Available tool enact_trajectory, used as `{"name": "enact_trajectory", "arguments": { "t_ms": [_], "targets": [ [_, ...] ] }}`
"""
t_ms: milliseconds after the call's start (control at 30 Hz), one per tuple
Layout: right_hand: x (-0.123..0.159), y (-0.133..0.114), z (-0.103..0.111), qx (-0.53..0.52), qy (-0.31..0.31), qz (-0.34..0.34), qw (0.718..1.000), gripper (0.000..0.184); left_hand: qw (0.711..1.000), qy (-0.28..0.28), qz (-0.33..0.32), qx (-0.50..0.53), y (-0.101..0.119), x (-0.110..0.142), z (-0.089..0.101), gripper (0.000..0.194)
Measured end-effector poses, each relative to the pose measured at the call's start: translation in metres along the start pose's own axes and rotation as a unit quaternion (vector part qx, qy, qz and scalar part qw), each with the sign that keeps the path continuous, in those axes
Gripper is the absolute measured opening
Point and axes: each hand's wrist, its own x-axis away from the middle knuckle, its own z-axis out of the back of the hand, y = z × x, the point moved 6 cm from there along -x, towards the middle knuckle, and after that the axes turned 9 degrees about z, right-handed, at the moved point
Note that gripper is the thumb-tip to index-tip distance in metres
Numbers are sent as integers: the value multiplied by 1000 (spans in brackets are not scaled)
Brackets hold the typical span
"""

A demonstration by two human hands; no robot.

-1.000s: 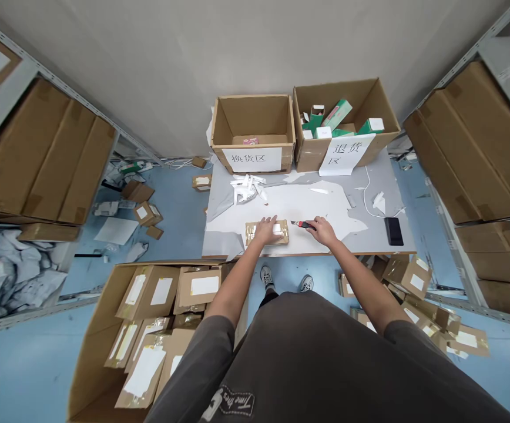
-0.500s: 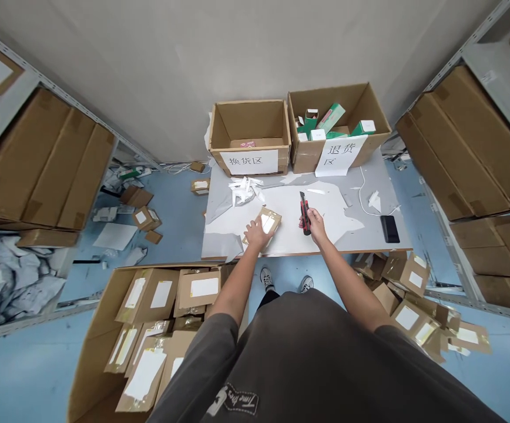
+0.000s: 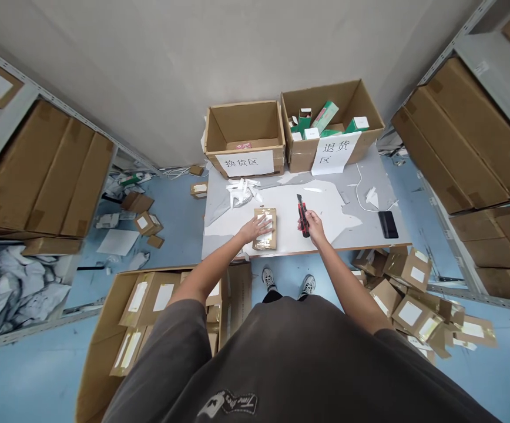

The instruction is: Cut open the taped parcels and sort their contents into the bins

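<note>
- Parcel (image 3: 271,239), small, cardboard and taped, lies on the table (image 3: 361,202) close to its near edge, long side running near to far; I make out a white label on top, partly covered by fingers.
- My left hand (image 3: 253,229) reaches over it from the left, fingers spread across the top face rather than clenched; how hard it presses, I cannot tell from here.
- My right hand (image 3: 314,224), to the right of the parcel and apart from it, is closed around a red-and-black utility knife (image 3: 303,217), whose narrow tip points to the far side, leaning slightly left.
- Beneath the parcel I see a pale, ragged-edged sheet (image 3: 288,202), and left and far of it a heap of crumpled white strips (image 3: 242,191).
- Far side, left: an open carton (image 3: 244,121) with a Chinese-lettered sign and a small pink item inside.
- Far side, right: another open carton (image 3: 366,147), also signed, holding green-and-white boxes (image 3: 324,117).
- At the table's right end I have a black smartphone (image 3: 388,224) and a white cable (image 3: 359,183).
- Near left, a big carton (image 3: 99,346) holds labelled parcels; near right, more cardboard boxes (image 3: 413,314) are piled on the floor.
</note>
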Motion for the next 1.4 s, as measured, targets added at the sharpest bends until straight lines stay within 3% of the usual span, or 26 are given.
{"name": "enact_trajectory", "arguments": {
  "t_ms": [67,200,400,567,767,967,1133,1267,1400],
  "targets": [
    [6,4,-1,2,-2,-9,1000,60,1000,-23,-14,3,3,-7,-7,94],
    [15,11,0,10,-8,-26,1000,60,999,-7,40,9,12,-16,-19,99],
    [11,13,-2,15,-2,-26,1000,59,977,66,201,1,35,-21,-30,111],
    [-1,15,-12,4,-6,-27,1000,58,936,100,334,37,43,-34,-22,107],
    [-10,13,1,16,-5,-30,999,62,980,99,170,42,58,-44,-8,79],
    [-5,30,23,33,1,-62,998,67,972,94,205,69,62,-53,-8,65],
    [3,59,39,95,-10,-89,991,67,967,110,223,61,63,-59,-6,66],
    [4,79,45,185,-56,-99,976,54,968,131,209,45,61,-56,-6,60],
    [-3,87,41,299,-135,-91,940,33,973,125,191,33,55,-57,-5,63]
  ]
}}
